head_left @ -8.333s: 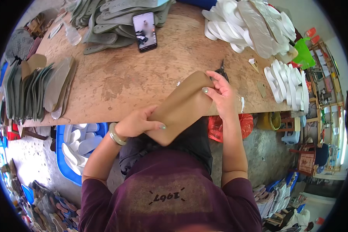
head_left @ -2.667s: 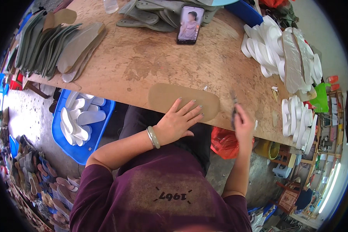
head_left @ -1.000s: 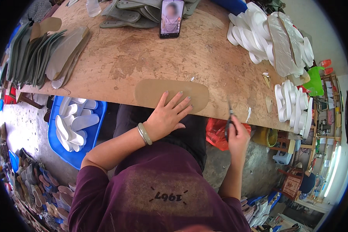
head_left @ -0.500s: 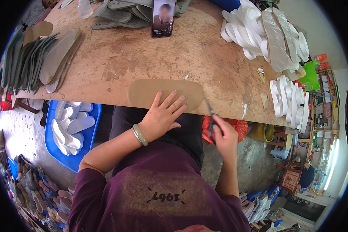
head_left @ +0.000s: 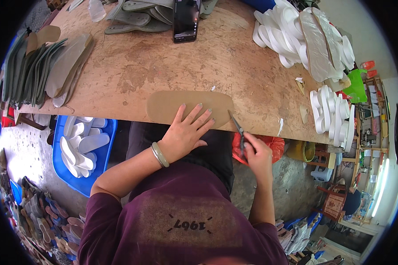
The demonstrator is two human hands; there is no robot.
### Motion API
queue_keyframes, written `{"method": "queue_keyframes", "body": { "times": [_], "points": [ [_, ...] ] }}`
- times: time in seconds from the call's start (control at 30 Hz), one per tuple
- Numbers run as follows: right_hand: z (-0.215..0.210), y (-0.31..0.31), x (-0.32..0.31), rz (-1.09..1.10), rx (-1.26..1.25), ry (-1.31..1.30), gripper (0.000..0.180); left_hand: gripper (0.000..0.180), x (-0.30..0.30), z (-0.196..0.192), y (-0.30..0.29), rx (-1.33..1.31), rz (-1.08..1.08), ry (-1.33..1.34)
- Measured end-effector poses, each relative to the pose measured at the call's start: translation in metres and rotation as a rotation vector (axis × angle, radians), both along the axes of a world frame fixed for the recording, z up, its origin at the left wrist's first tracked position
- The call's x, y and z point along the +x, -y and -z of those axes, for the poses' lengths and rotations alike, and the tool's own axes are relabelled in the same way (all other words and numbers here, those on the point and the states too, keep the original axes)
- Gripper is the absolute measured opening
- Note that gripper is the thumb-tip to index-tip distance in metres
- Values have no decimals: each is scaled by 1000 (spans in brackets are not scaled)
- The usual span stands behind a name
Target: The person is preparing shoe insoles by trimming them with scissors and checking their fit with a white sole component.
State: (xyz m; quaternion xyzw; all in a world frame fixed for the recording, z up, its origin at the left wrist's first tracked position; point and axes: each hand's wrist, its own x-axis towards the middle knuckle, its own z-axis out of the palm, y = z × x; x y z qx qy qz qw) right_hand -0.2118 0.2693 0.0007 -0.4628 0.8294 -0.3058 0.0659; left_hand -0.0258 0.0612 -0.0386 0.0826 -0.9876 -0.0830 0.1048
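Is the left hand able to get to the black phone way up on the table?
Probably yes, with a stretch. The left hand lies flat on the tan sole piece, and the bare table between it and the phone holds nothing.

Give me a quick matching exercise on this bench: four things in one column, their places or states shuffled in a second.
Things:
1. tan sole piece
2. scissors
3. phone
4. blue tub

Places or states:
A. on the floor under the bench's near edge, holding white insoles
B. held in the right hand
C. flat at the bench's near edge under the left hand
D. at the far side of the bench, screen dark

Pairs: 1-C, 2-B, 3-D, 4-A
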Motion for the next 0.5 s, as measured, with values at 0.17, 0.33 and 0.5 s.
{"method": "queue_keyframes", "body": {
  "times": [0.17, 0.33, 0.5],
  "points": [
    [-4, -7, -17, 202, -78, 8, 28, 70, 2, 2, 1, -1, -3, 2],
    [-3, -2, -9, 135, -105, -26, 28, 72, 1, 0, 0, -14, 9, -6],
    [9, -3, -8, 53, -12, -18, 27, 72, 3, 3, 0, 2, 0, -35]
  ]
}}
